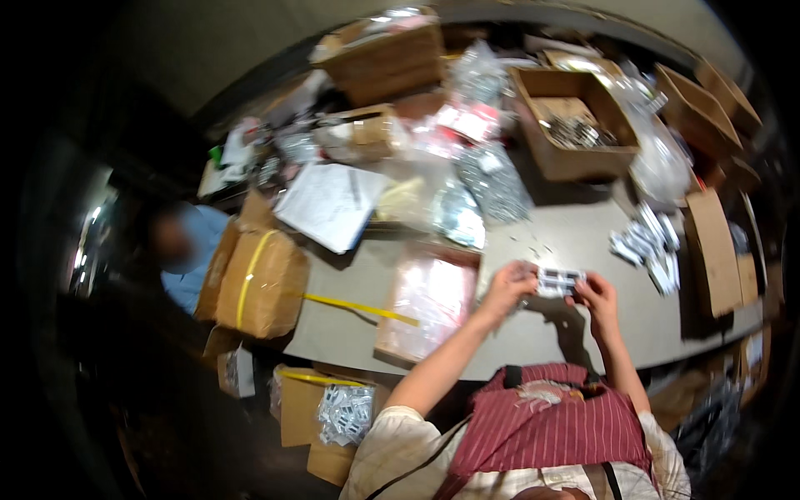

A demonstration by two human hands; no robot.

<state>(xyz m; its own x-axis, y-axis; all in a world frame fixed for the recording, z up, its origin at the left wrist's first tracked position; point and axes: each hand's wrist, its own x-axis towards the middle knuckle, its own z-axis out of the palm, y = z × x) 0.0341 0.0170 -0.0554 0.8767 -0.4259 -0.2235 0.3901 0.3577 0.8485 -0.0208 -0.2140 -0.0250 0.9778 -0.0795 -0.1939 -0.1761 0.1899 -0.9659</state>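
Observation:
Between my two hands, above the grey table [533, 242], is a small pale plate with dark rectangular openings [560, 282]. The fingers of my left hand [511, 283] are closed on its left end. My right hand [598, 296] pinches its right end with thumb and fingers. Motion blur hides the plate's finer details. To the right of my hands lies a loose pile of white and grey elongated parts [646, 247]. Left of my left hand, a shallow carton [392, 329] holds clear plastic bags [440, 292].
A cardboard box of small metal parts [579, 132] stands at the back. Paper sheets [321, 204] and plastic bags [492, 179] crowd the far side. A taped carton [267, 279] trails yellow strap. Bagged pieces [344, 412] sit low left. A person's blue sleeve [200, 250] shows far left.

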